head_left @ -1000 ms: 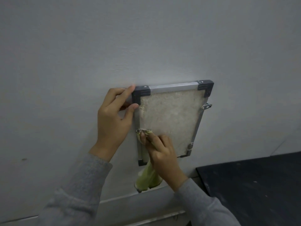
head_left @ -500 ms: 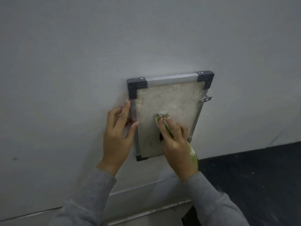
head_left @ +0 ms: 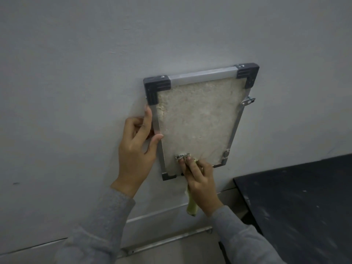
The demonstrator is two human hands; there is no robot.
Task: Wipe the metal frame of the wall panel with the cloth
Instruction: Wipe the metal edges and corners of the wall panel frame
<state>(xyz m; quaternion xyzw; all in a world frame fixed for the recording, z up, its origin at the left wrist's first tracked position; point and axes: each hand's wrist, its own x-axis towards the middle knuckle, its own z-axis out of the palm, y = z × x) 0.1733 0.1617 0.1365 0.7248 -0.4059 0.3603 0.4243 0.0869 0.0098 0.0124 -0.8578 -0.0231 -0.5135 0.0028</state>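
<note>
Frame: brushed metal, dull sheen
Corner caps: dark matt plastic
Panel face: rough, grainy, beige
Cloth: soft yellow-green fabric, soiled tip
Wall: smooth matt paint

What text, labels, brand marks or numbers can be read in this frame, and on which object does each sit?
None: no readable text shows anywhere in the head view.
The wall panel, its metal frame and the dark corner caps carry no visible lettering.
The cloth under the right hand shows grime, not print.
The left hand grips the frame's left side; it hides no visible label.
</note>
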